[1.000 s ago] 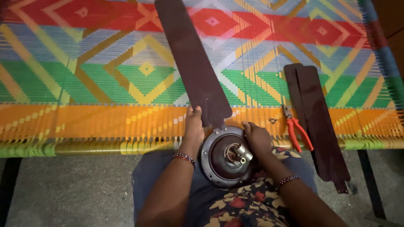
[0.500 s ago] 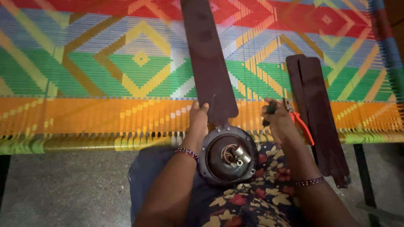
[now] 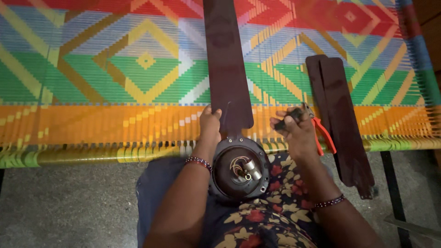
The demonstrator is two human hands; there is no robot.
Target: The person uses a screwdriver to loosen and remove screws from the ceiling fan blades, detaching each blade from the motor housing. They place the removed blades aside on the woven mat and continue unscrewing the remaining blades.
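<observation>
Cot (image 3: pixel 92 82), woven in bright green, orange, blue and red bands, fills the upper view; below its edge is grey floor (image 3: pixel 69 206). Left hand (image 3: pixel 210 124) is closed around the root of a dark brown blade (image 3: pixel 227 69), which runs away across the cot. The blade joins a round fan motor (image 3: pixel 240 171) resting on the person's lap, open face up, with wires and a short shaft in the middle. Right hand (image 3: pixel 294 128) is just right of the blade root, curled round a small dark object I cannot identify. Red-handled pliers (image 3: pixel 324 135) lie touching that hand on its right side. Further right, two more blades (image 3: pixel 340 119) lie stacked, hanging over the cot's edge.

Judged from this, the work goes best with the left hand pressing the blade flat and steady on the motor, so that the right can work at the joint without the blade swinging.
</observation>
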